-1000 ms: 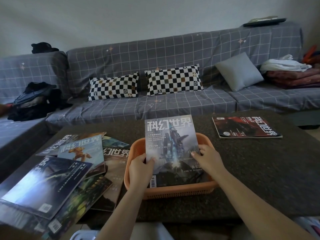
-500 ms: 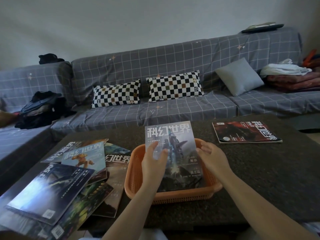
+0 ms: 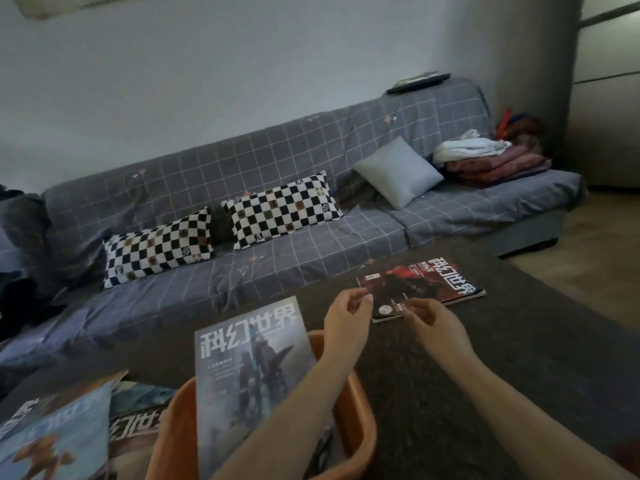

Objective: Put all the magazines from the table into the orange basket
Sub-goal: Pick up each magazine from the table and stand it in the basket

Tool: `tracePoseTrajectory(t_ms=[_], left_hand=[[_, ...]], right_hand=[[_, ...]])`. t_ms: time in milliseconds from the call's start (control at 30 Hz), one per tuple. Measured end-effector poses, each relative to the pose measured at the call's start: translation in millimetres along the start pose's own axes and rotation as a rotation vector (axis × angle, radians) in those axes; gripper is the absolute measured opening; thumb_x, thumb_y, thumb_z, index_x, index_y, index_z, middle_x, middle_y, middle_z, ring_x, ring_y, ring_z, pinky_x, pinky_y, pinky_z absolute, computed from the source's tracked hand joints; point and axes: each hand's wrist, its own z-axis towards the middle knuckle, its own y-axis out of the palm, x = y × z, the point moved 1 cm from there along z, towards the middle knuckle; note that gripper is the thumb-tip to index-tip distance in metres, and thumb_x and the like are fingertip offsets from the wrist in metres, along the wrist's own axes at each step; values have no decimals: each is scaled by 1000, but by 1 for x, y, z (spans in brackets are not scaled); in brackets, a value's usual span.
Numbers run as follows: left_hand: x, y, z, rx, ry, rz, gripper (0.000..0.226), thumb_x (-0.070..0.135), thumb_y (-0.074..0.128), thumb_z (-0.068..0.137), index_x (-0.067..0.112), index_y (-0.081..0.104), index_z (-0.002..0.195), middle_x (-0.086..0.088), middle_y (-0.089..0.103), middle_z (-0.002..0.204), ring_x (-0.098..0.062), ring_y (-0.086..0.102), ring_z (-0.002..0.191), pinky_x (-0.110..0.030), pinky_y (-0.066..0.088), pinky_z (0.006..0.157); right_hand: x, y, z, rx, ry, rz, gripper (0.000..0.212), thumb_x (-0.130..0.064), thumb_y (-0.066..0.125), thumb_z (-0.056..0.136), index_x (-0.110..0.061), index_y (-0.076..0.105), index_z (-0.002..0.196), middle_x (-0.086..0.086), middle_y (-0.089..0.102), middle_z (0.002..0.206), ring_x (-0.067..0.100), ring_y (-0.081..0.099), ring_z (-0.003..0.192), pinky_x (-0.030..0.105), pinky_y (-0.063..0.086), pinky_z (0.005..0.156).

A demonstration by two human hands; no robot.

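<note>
Both hands have let go of the grey magazine point(image 3: 252, 379) and moved away from the orange basket point(image 3: 360, 431), toward the red magazine point(image 3: 420, 287). That grey magazine now leans in the basket, its top edge sticking out past the far rim. The left hand point(image 3: 346, 322) and the right hand point(image 3: 434, 323) hover just before the red magazine, which lies beyond the basket; fingers loosely curled, holding nothing. More magazines point(image 3: 65, 441) lie left of the basket, cut off by the frame edge. The basket's near side is also cut off.
</note>
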Motion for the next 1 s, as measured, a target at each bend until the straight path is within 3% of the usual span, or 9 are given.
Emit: tracePoseTrajectory(t_ms=[133, 200, 333, 400, 500, 667, 833, 900, 1000], left_hand=[[-2, 55, 50, -95, -67, 93, 28, 32, 53, 97, 21, 58, 122, 6, 61, 111, -2, 58, 87, -13, 42, 66], [-5, 77, 75, -109, -111, 130, 28, 34, 52, 98, 20, 57, 121, 3, 60, 111, -2, 58, 82, -15, 44, 60], [-16, 120, 118, -113, -209, 127, 19, 38, 51, 97, 25, 56, 111, -4, 61, 119, -19, 63, 101, -36, 54, 88], [-22, 140, 136, -113, -214, 205, 28, 39, 50, 97, 23, 57, 119, -3, 59, 124, -19, 61, 105, -37, 53, 91], [-34, 162, 162, -134, -168, 369, 38, 39, 48, 98, 22, 53, 131, -3, 55, 134, -21, 56, 115, -39, 48, 97], [-63, 182, 205, -205, -132, 544, 47, 42, 44, 99, 20, 46, 141, -5, 48, 145, -25, 45, 133, -50, 33, 112], [-85, 185, 234, -311, -54, 816, 66, 54, 38, 98, 20, 26, 152, -6, 19, 162, -25, 14, 149, -52, 4, 120], [-87, 183, 241, -311, -62, 837, 72, 60, 39, 94, 21, 25, 153, -6, 23, 159, -26, 20, 147, -54, 3, 120], [-83, 175, 242, -287, -88, 864, 78, 66, 52, 85, 23, 34, 148, -10, 32, 151, -32, 30, 140, -55, 15, 117]], right_hand=[[29, -23, 36, 58, 66, -38, 36, -30, 61, 87, -21, 54, 122, -15, 57, 87, -3, 55, 77, 15, 40, 55], [42, -31, 56, 88, 100, -66, 36, -29, 61, 87, -21, 54, 121, -13, 57, 89, 0, 56, 80, 19, 46, 63], [68, -38, 91, 153, 159, -189, 35, -32, 62, 86, -21, 56, 119, -8, 57, 97, 5, 55, 84, 26, 50, 73], [81, -37, 108, 192, 168, -296, 41, -36, 61, 85, -20, 54, 123, 2, 55, 120, 15, 53, 104, 36, 49, 89], [96, -36, 129, 204, 172, -422, 52, -42, 59, 86, -21, 47, 132, 7, 43, 138, 26, 36, 128, 44, 32, 107], [117, -33, 142, 224, 83, -691, 55, -50, 48, 88, -22, 45, 135, 5, 39, 142, 27, 30, 131, 42, 26, 109], [121, -30, 144, 261, 92, -698, 60, -51, 42, 91, -16, 41, 139, 3, 38, 144, 25, 28, 133, 40, 25, 110], [120, -31, 144, 253, 94, -703, 60, -52, 41, 91, -16, 40, 139, 3, 37, 145, 25, 28, 132, 39, 25, 109], [119, -32, 144, 244, 95, -687, 61, -52, 43, 90, -14, 41, 139, 4, 37, 144, 26, 28, 131, 39, 25, 109]])
